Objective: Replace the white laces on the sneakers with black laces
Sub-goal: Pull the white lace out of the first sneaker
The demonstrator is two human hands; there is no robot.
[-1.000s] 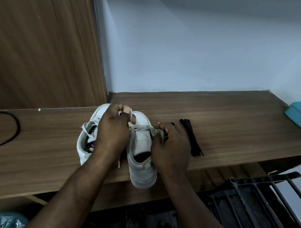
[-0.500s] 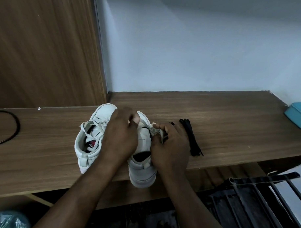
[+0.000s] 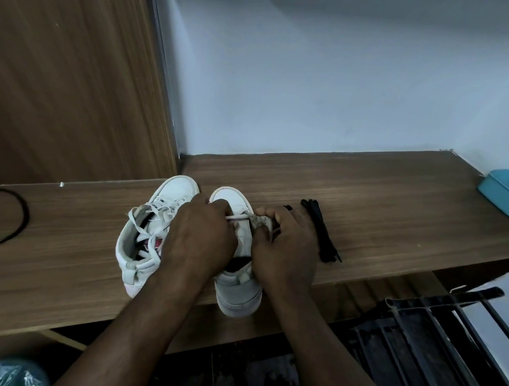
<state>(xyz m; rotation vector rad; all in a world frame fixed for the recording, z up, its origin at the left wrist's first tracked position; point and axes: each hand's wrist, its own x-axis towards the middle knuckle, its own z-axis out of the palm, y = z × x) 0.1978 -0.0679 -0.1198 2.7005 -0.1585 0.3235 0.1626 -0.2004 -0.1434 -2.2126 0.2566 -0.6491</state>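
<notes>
The right sneaker point(image 3: 238, 296) is sitting on the wooden shelf point(image 3: 391, 203), toe pointing at the wall. The person's left hand point(image 3: 199, 243) is curling over its tongue and looks to be pinching the white lace point(image 3: 239, 217), though its fingertips are mostly hidden. The right hand point(image 3: 286, 251) is gripping the sneaker's right eyelet flap. The left sneaker point(image 3: 148, 235) is sitting just left of it, laces loose, and the black laces point(image 3: 322, 235) are lying just right of it
</notes>
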